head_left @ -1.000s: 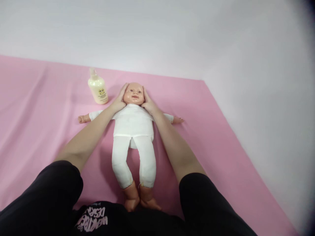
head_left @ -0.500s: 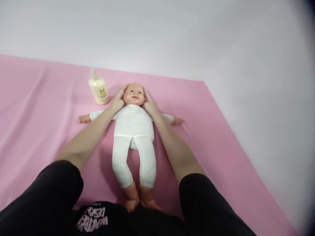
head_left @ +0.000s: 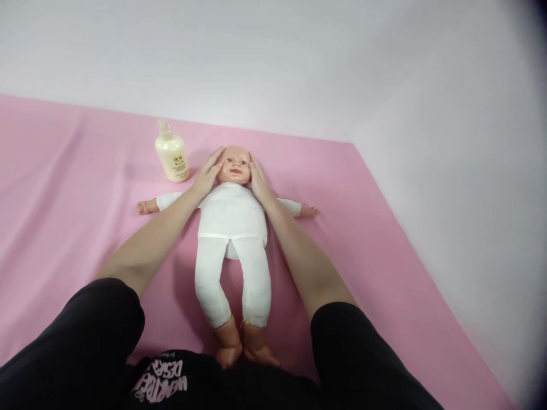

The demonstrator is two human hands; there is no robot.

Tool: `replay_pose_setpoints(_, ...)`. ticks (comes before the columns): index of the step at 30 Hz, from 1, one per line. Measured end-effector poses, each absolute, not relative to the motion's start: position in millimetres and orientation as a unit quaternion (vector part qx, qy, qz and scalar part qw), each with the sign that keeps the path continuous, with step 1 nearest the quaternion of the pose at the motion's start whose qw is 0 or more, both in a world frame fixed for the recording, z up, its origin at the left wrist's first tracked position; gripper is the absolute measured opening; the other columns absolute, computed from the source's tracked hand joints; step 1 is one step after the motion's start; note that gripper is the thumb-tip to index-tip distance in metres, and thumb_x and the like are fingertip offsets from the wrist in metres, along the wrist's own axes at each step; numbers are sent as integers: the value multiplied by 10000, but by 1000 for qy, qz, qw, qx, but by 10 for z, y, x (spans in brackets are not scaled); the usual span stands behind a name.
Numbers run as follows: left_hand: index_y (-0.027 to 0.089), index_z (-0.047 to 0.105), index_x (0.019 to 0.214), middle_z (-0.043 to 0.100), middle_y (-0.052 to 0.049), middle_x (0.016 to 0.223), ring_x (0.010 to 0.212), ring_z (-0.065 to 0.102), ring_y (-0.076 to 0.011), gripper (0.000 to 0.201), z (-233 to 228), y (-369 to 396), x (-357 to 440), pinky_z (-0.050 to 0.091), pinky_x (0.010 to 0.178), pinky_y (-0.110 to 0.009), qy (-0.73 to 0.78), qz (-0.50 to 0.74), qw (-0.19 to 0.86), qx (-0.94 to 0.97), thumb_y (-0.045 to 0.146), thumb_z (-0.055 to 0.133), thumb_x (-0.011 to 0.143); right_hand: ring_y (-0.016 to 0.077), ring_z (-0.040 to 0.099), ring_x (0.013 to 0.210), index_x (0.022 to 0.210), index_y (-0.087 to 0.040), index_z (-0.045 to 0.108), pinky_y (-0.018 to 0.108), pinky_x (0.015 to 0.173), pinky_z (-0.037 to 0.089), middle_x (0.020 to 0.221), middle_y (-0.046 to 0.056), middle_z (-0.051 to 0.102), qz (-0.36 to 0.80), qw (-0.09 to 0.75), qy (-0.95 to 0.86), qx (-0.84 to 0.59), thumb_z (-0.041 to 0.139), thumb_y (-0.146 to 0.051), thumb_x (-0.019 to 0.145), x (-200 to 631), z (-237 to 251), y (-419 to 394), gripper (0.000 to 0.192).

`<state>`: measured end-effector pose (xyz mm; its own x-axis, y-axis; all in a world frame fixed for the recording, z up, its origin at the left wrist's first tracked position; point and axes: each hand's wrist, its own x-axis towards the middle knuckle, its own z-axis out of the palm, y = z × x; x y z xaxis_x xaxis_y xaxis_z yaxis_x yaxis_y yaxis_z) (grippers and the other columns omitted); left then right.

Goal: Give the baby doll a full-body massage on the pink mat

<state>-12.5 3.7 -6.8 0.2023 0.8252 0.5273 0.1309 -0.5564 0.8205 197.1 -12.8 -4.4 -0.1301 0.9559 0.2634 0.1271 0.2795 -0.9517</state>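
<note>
A baby doll (head_left: 232,219) in white clothes lies on its back on a pink sheet (head_left: 77,193), arms spread, feet toward me. My left hand (head_left: 208,171) rests flat against the left side of the doll's head (head_left: 235,165), fingers reaching over its cheek and temple. On the other side of the head lies my right hand (head_left: 258,181), fingers extended along the cheek. Both hands cup the head without gripping it.
A cream-coloured pump bottle (head_left: 171,159) stands upright just left of the doll's head, close to my left hand. A white wall (head_left: 448,142) borders the sheet at the back and on the right. My black sleeves and shirt fill the bottom.
My left fingers have slid from the side of the head onto the doll's cheek and temple. The right hand has shifted slightly down. The doll and bottle have stayed put.
</note>
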Motion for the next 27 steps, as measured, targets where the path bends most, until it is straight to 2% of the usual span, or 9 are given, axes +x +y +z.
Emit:
replay_pose_setpoints(3, 194, 353, 1652, 232, -170, 1765, 1654, 164, -361, 1035, -86, 17, -131, 113, 1360, -527, 348, 475, 256, 767, 802, 633, 862, 203, 160, 1679, 1714, -219, 100, 418, 1389, 127, 1803, 26, 158, 402, 458, -655, -447, 311, -851, 938, 2001, -24, -189, 1023)
replay_pose_setpoints(6, 179, 282, 1681, 180, -185, 1775, 1660, 88, -385, 1142, -43, -24, -118, 89, 1355, -563, 351, 453, 225, 788, 834, 656, 824, 226, 69, 1692, 1714, -220, -5, 458, 1390, 73, 1815, 38, 61, 383, 424, -698, -431, 445, -886, 875, 2012, 26, -272, 1162)
replay_pose_setpoints(9, 201, 384, 1643, 272, -165, 1753, 1658, 150, -351, 976, 49, -112, -78, 85, 1360, -536, 327, 465, 225, 792, 806, 575, 902, 214, 73, 1692, 1713, -245, 65, 450, 1391, 67, 1814, 28, 87, 362, 443, -709, -412, 453, -851, 904, 1993, 83, -341, 1084)
replay_pose_setpoints(12, 213, 561, 1526, 442, -139, 1678, 1630, 276, -307, 774, 183, -236, -22, 123, 1363, -497, 309, 488, 240, 780, 759, 454, 988, 164, 135, 1681, 1686, -272, 232, 416, 1393, 79, 1799, 6, 187, 345, 483, -696, -404, 339, -810, 966, 1958, 110, -364, 906)
replay_pose_setpoints(15, 223, 644, 1426, 553, -110, 1602, 1595, 359, -311, 714, 423, -350, -9, 151, 1355, -535, 326, 464, 224, 792, 749, 405, 1007, 145, 219, 1660, 1648, -254, 338, 399, 1392, 110, 1766, 23, 299, 332, 515, -676, -410, 239, -782, 991, 1936, 95, -346, 848)
replay_pose_setpoints(19, 261, 704, 1252, 571, 14, 1589, 1623, 282, -300, 605, 957, -459, -187, -15, 1371, -504, 356, 448, 119, 811, 748, 443, 1002, 154, 290, 1637, 1634, -207, 363, 388, 1383, 170, 1744, 67, 351, 326, 530, -666, -411, 234, -783, 988, 1938, 58, -327, 874)
replay_pose_setpoints(23, 286, 675, 1244, 542, 75, 1587, 1640, 207, -265, 593, 1381, -433, -575, -139, 1371, -428, 397, 524, 39, 753, 754, 389, 1020, 166, 300, 1634, 1636, -194, 359, 388, 1378, 187, 1742, 83, 354, 334, 536, -660, -407, 254, -781, 991, 1941, 48, -333, 878)
replay_pose_setpoints(25, 279, 667, 1238, 569, 58, 1550, 1615, 254, -268, 585, 1406, -343, -779, -131, 1375, -453, 422, 548, 26, 722, 753, 407, 1013, 170, 313, 1630, 1632, -178, 360, 390, 1373, 200, 1740, 100, 354, 336, 544, -653, -405, 261, -790, 986, 1928, 42, -328, 896)
replay_pose_setpoints(27, 266, 683, 1191, 638, -12, 1455, 1528, 411, -284, 552, 1307, -224, -944, -12, 1388, -494, 451, 544, 42, 707, 727, 442, 1004, 169, 324, 1625, 1626, -160, 366, 389, 1366, 221, 1737, 120, 357, 338, 553, -645, -405, 268, -793, 982, 1907, 25, -317, 908)
